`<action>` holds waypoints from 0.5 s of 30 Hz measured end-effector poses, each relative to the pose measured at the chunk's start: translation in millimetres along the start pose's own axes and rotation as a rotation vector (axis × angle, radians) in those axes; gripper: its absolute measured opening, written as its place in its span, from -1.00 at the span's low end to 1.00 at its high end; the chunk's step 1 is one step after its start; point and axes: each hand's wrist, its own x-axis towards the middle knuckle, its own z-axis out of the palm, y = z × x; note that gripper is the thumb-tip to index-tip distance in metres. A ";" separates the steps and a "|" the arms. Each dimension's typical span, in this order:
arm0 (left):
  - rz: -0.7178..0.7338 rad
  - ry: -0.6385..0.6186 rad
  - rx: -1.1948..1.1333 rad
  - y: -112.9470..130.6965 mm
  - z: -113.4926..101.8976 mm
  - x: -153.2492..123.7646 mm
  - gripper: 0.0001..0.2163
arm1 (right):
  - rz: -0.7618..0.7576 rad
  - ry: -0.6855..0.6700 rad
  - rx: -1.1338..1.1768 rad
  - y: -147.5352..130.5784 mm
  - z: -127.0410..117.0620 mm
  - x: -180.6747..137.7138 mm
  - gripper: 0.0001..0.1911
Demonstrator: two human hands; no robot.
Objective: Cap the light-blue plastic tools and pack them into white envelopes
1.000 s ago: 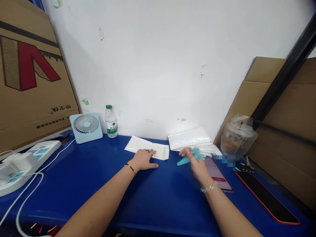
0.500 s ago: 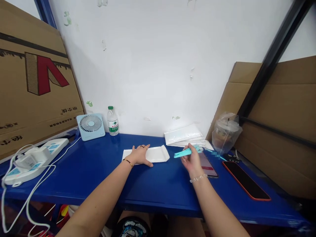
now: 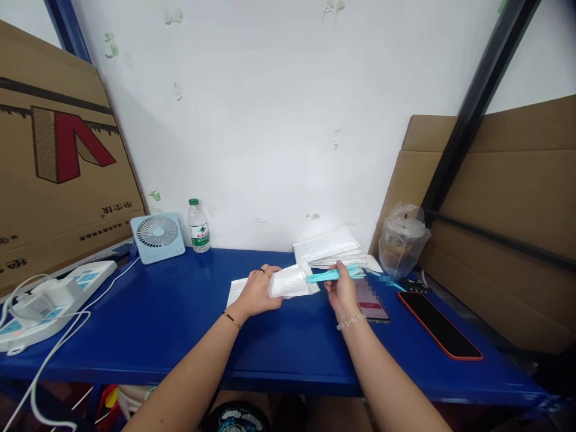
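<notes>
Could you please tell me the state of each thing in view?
White envelope, gripped by the left hand.
Turquoise strips, bunched in the right hand, tips at the envelope.
Envelope stack, unevenly piled.
Bottle, upright, capped.
Lidded cup, upright, bagged.
Red-edged phone, screen dark.
Other phone, screen lit, partly hidden.
Power strip, plugs inserted.
Fan, tilted back; whether running, cannot tell.

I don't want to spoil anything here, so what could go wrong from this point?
The turquoise strips in the right hand might bend or snag at the end of the white envelope, held by the left hand. Separately, the bagged drink cup, if knocked, could spill onto the nearby red-edged phone.
</notes>
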 end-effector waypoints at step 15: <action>-0.100 0.370 -0.052 21.2 5.7 13.5 -0.52 | -0.311 -0.429 -0.460 -58.2 92.9 -39.8 -0.68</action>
